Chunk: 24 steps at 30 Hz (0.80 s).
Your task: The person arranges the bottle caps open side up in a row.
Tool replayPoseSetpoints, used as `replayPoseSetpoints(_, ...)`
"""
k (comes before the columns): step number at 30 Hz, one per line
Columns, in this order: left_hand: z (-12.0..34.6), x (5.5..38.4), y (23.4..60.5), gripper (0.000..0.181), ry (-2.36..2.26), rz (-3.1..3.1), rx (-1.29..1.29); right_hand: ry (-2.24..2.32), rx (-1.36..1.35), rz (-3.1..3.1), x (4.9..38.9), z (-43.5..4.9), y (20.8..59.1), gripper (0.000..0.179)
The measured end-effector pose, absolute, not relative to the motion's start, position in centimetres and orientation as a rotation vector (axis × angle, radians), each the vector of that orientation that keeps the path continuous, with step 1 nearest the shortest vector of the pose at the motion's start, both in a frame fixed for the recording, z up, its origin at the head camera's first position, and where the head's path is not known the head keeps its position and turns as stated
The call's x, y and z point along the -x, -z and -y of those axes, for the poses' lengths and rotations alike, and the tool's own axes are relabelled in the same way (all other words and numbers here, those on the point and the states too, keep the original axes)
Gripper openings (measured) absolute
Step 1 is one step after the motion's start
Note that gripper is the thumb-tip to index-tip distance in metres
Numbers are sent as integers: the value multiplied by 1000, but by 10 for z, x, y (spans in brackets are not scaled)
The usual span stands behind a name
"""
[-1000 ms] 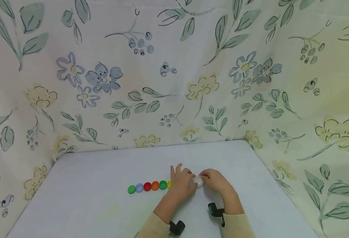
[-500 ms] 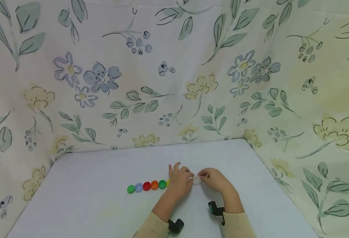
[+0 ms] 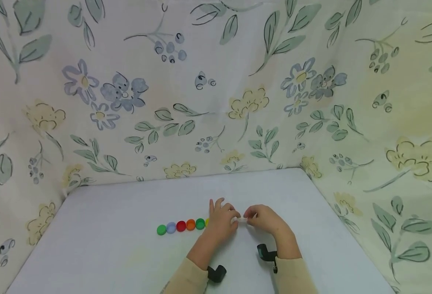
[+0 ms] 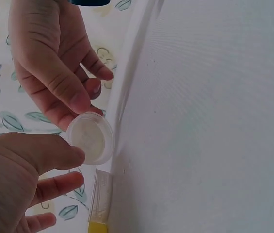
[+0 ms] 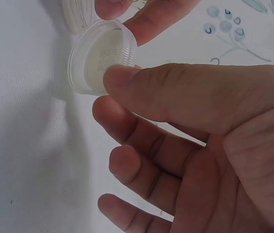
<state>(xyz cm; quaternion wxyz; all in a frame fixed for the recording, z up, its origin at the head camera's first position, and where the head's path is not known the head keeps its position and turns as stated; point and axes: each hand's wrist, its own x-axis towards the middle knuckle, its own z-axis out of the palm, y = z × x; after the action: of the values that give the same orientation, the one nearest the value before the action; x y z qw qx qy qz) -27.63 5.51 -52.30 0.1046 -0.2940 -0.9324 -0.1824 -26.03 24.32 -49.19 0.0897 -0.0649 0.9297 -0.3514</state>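
A clear plastic bottle cap (image 4: 92,138) is pinched between both hands, tipped so its hollow inside faces the wrist cameras. My left hand (image 3: 221,222) grips one side of it, the thumb at the rim and the other fingers spread. From the opposite side my right hand (image 3: 269,220) holds it between thumb and forefinger, its other fingers loosely curled. In the head view the cap shows only as a thin pale edge between the fingertips. Just beyond it in the left wrist view stand another clear cap (image 4: 100,196) and a yellow cap (image 4: 98,227).
Left of the hands, a row of caps runs along the white table (image 3: 120,253): green (image 3: 161,230), light blue (image 3: 171,227), red (image 3: 180,226), orange (image 3: 190,224), green (image 3: 200,223) and yellow, partly behind the left hand. Floral cloth (image 3: 216,90) hangs behind.
The clear cap has turned from showing its round face to being nearly edge-on in the head view. Both hands keep hold of it and stay almost in place; the row of caps is unchanged.
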Motion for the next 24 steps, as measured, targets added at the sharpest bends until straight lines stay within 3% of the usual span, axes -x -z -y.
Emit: replayPoseSetpoints(24,-60,274,522,14,413,2803,981,973,167,-2750,255,-241,495,21)
